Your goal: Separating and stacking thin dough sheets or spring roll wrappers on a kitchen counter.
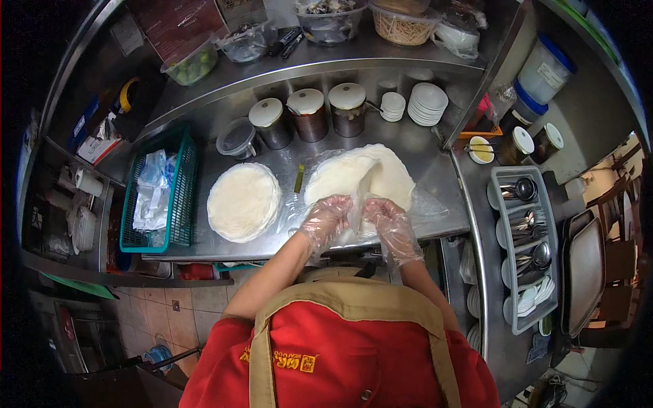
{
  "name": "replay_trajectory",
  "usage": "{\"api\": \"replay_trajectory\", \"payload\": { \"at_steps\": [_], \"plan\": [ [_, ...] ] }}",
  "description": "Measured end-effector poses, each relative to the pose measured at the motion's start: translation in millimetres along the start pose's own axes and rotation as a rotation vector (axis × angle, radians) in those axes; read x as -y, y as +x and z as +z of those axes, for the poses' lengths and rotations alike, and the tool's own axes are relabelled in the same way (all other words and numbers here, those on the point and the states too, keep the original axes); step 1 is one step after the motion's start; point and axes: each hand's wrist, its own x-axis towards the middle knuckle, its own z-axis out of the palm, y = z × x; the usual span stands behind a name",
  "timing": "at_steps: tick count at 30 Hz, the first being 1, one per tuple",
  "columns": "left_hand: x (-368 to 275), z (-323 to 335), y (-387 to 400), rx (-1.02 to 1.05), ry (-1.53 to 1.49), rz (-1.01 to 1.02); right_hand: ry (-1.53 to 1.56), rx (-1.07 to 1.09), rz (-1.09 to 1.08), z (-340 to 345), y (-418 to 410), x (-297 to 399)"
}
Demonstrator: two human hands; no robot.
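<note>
Both hands wear clear plastic gloves and work at the near edge of a pile of thin, round white wrapper sheets (393, 173). My left hand (329, 217) and my right hand (385, 214) pinch a raised sheet (361, 188), which stands up in a fold between them. Crumpled clear plastic (428, 203) lies under the pile. To the left sits a second, neater round stack of white sheets (244, 202). A narrow green strip (299, 178) rests on the steel counter (204, 158) between the two piles.
Behind the piles stand several lidded jars (308, 115), a clear tub (237, 137) and stacked white dishes (427, 104). A green plastic basket (186, 204) holding plastic packets is at left. A grey cutlery tray (497, 255) lies at right. A steel shelf (316, 66) overhangs the back.
</note>
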Motion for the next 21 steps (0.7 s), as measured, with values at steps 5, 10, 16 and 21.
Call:
{"api": "replay_trajectory", "payload": {
  "at_steps": [5,10,16,21],
  "plan": [
    [-16.2,5.8,-8.3,0.077,-0.066,-0.014,0.012,0.032,-0.072,5.6,-3.7,5.8],
    [-6.6,-0.1,1.3,0.101,0.071,0.068,0.050,0.084,-0.117,19.9,-12.2,25.3],
    [-11.6,9.5,0.7,0.040,0.330,0.155,-0.175,0.024,-0.122,14.4,-7.9,22.2],
    [-11.9,6.8,3.9,0.012,0.296,0.160,-0.337,-0.087,-0.233,10.2,2.6,5.8]
  ]
}}
